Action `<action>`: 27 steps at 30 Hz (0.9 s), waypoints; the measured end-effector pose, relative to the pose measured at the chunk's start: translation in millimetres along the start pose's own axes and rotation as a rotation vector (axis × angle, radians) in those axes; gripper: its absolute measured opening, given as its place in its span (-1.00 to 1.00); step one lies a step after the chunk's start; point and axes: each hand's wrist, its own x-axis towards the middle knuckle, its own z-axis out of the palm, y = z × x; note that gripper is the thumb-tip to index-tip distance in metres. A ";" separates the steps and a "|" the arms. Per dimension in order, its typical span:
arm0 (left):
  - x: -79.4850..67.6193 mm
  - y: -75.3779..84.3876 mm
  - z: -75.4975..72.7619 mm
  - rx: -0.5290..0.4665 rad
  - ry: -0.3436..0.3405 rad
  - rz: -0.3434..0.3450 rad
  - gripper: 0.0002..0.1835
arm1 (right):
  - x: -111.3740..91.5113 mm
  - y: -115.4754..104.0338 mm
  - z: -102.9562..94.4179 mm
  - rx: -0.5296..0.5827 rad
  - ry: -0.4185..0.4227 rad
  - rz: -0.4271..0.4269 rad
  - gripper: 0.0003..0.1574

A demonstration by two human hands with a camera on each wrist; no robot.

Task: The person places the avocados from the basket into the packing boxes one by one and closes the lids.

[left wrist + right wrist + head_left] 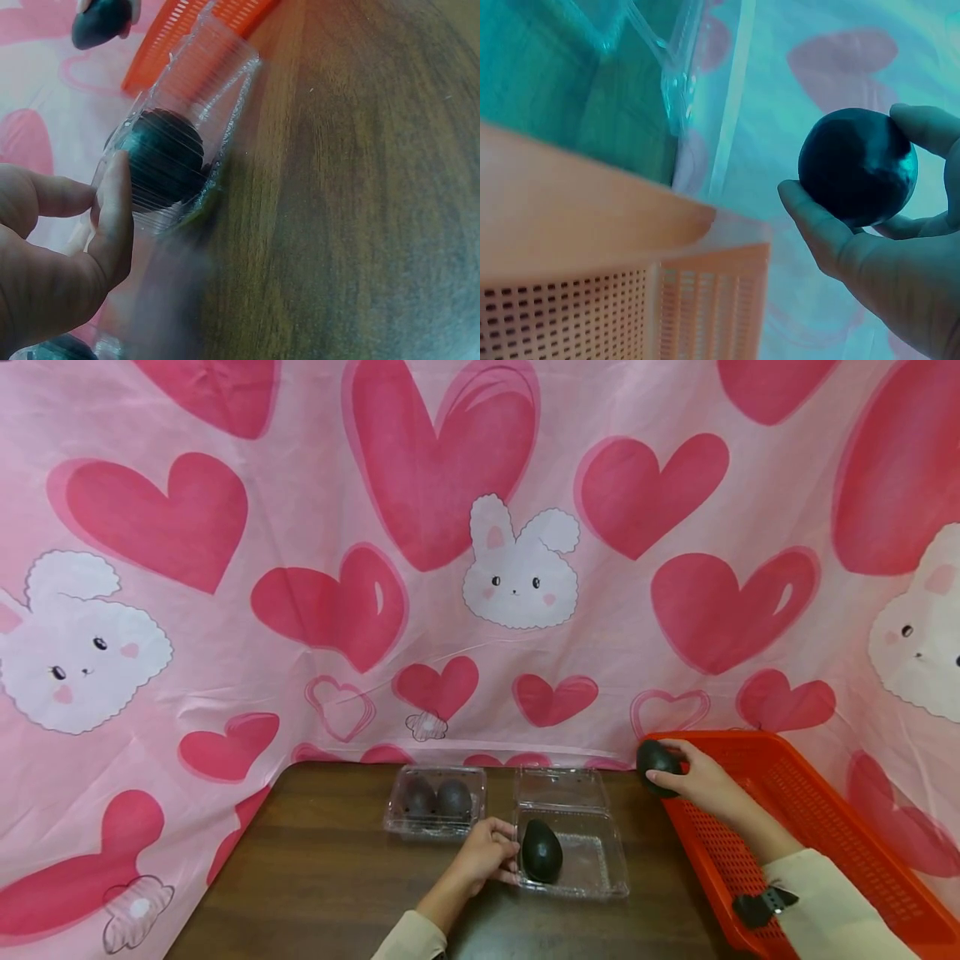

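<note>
My right hand [701,781] holds a dark green avocado [658,768] up over the near-left rim of the orange basket [795,793], thumb on one side and fingers on the other, as the right wrist view also shows [857,166]. With thumb and fingers my left hand [486,857] pinches the left edge of an open clear plastic clamshell box [588,868]. One avocado [542,852] lies in the left half of that box, seen through its ribbed wall in the left wrist view. The box's lid [561,789] is folded back, away from me.
A closed clear clamshell box [437,827] with two dark avocados stands to the left on the brown wooden table [322,860]. The long basket lies along the right side. A pink cloth [435,643] with hearts and rabbits hangs behind the table.
</note>
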 end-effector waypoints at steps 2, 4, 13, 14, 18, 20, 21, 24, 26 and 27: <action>0.7 0.6 -0.2 0.000 0.001 -0.004 -0.71 | -0.1 -1.2 5.2 0.005 -0.012 -0.003 0.01; 1.5 1.1 -0.4 -0.003 0.001 -0.007 -0.72 | -0.4 -2.0 10.9 0.007 -0.023 -0.007 0.02; 1.7 1.6 -0.2 -0.015 -0.006 -0.008 -0.70 | -3.3 1.2 39.2 -0.011 -0.038 -0.023 0.02; 1.3 1.7 0.0 -0.016 -0.006 -0.009 -0.70 | -3.8 1.2 42.4 -0.016 -0.036 -0.031 0.01; 0.5 1.2 0.3 -0.015 -0.004 -0.012 -0.70 | -5.8 0.9 56.4 -0.010 -0.046 -0.050 -0.02; 0.4 1.0 0.3 -0.017 -0.005 -0.012 -0.70 | -6.9 0.4 64.1 0.009 -0.053 -0.044 -0.03; 0.4 1.0 0.3 -0.018 -0.005 -0.012 -0.70 | -7.2 0.3 67.6 0.019 -0.060 -0.044 -0.03; 0.6 0.6 0.3 -0.021 -0.007 -0.011 -0.70 | -7.7 0.1 77.7 0.026 -0.063 -0.042 -0.04; 0.7 0.3 0.2 -0.022 -0.007 -0.011 -0.71 | -8.1 -0.2 83.6 0.018 -0.058 -0.045 -0.05; 0.7 0.2 0.1 -0.022 -0.006 -0.011 -0.71 | -8.5 -0.2 86.2 0.011 -0.058 -0.050 -0.05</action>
